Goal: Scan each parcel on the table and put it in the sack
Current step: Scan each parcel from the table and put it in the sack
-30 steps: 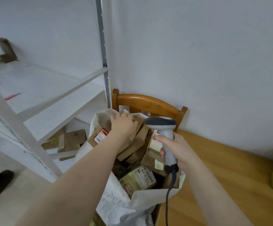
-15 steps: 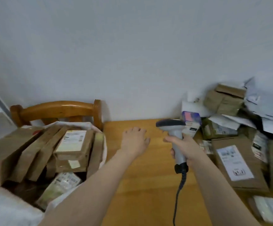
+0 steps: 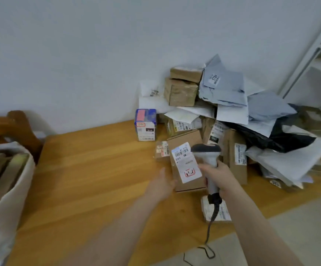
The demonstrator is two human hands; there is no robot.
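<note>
The cardboard box [image 3: 186, 164] lies flat, label up, on the desk [image 3: 98, 169]. It looks stiff and light, probably best pinched along its left edge, where the left hand [image 3: 163, 184] reaches, fingers open. The right hand [image 3: 220, 177] grips the scanner [image 3: 206, 152].

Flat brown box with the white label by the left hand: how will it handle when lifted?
The flat brown box looks like rigid cardboard with square edges, so it should stay stiff, not sag. Lying flat on the table, it seems unlikely to tip or roll. Its label bears a red-bordered mark, possibly a fragile warning, so lift gently.
</note>
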